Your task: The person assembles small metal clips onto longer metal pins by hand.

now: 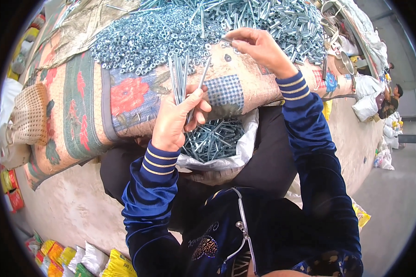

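Note:
My left hand (pixel 179 115) is closed around several thin metal rods (pixel 174 76), held upright, with one leaning apart to the right. Above the near edge of the covered table, my right hand (pixel 259 48) reaches in with thumb and forefinger pinched together. A small grey metal piece shows at its fingertips, too small to make out. Just beyond lie a heap of metal nuts (pixel 138 44) and, to its right, a heap of short metal tubes (pixel 282 23). Below my left hand, a white sack (pixel 247 147) between my legs holds many assembled-looking metal rods (pixel 212 138).
A patterned cloth (pixel 127 94) covers the table, with one loose washer-like ring (pixel 227 57) on it. At the left edge stands a woven plastic basket (pixel 32 113). Metal scoop-like bowls (pixel 345 62) sit at the right. Bags (pixel 94 258) lie on the floor; another person (pixel 390 101) is far right.

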{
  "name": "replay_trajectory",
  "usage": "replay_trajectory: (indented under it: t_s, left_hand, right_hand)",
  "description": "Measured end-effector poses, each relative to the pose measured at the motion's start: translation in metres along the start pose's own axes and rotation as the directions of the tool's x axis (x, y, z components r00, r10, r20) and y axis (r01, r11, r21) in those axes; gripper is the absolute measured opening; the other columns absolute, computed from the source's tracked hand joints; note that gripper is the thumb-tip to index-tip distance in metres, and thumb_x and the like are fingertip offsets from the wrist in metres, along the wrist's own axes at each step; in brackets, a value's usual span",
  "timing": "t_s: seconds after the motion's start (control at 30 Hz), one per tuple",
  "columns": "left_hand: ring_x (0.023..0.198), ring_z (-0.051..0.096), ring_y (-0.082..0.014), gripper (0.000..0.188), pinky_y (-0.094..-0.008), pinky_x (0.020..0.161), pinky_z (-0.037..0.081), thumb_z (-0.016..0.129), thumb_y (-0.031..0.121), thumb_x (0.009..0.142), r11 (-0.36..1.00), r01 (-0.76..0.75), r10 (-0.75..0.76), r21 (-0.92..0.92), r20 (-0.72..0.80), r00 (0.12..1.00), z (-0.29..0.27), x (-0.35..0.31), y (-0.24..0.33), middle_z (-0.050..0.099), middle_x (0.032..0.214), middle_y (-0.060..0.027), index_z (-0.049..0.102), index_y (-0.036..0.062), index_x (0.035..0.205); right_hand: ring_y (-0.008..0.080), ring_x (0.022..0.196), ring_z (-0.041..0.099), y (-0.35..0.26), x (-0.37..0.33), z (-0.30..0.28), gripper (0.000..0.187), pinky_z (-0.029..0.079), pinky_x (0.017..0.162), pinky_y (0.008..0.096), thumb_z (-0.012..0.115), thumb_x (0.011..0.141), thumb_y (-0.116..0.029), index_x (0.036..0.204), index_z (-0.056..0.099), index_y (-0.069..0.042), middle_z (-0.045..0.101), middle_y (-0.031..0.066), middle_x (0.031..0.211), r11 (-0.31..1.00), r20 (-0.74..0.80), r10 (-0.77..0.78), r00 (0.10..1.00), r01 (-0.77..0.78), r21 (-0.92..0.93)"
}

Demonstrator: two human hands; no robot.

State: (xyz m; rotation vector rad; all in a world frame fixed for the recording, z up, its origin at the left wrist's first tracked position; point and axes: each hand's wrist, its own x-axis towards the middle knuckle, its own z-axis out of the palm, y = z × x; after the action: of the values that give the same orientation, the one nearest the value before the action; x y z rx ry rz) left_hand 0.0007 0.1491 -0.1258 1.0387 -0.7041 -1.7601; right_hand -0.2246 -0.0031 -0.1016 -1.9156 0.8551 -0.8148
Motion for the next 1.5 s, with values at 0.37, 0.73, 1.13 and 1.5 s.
replay_trajectory:
  t_s: [0.37,0.73,1.13,1.5]
  left_hand:
    - [0.051,0.056,-0.0061,0.024,-0.0158,0.035,0.030,0.062,0.020,0.089,0.997,0.036,-0.032,-0.074,0.057,0.998,0.007,0.010,-0.008,0.062,0.072,-0.0030,0.060,0.0015,0.104]
    - [0.051,0.056,-0.0062,0.023,-0.0159,0.034,0.030,0.063,0.021,0.088,0.999,0.017,-0.015,-0.042,0.045,0.999,0.009,0.011,-0.006,0.062,0.072,-0.0032,0.061,0.0020,0.102]
    - [0.048,0.052,-0.0048,0.029,-0.0148,0.035,0.027,0.060,0.028,0.091,0.983,-0.174,0.166,-0.065,-0.114,0.980,0.004,0.012,0.001,0.059,0.071,-0.0010,0.059,0.0032,0.105]
    - [0.052,0.056,-0.0064,0.026,-0.0153,0.036,0.031,0.057,0.025,0.092,0.982,-0.168,0.155,-0.086,-0.135,0.979,-0.005,0.007,0.004,0.060,0.070,-0.0034,0.056,0.0045,0.108]
  right_hand:
    - [0.0071,0.072,0.059,-0.024,-0.035,0.043,0.018,0.050,0.068,0.0219,0.068,0.084,-0.019,0.095,0.061,-0.007,0.062,-0.0005,0.083,0.718,0.026,0.360,0.933,-0.294,0.630]
    - [0.0089,0.067,0.061,-0.025,-0.034,0.037,0.021,0.049,0.061,0.0209,0.066,0.084,-0.022,0.092,0.062,-0.003,0.063,0.0021,0.079,0.758,0.145,0.388,0.910,-0.405,0.512]
    - [0.0065,0.061,0.054,0.021,0.004,0.035,0.017,0.045,0.055,0.0237,0.065,0.084,-0.019,0.092,0.070,-0.005,0.062,-0.0016,0.075,0.986,-0.211,0.122,0.970,-0.142,-0.083]
    - [0.0148,0.069,0.062,0.032,0.032,0.039,0.016,0.049,0.065,0.0282,0.069,0.074,-0.018,0.085,0.070,-0.007,0.066,0.0078,0.079,0.881,-0.214,-0.013,0.977,-0.090,-0.465]
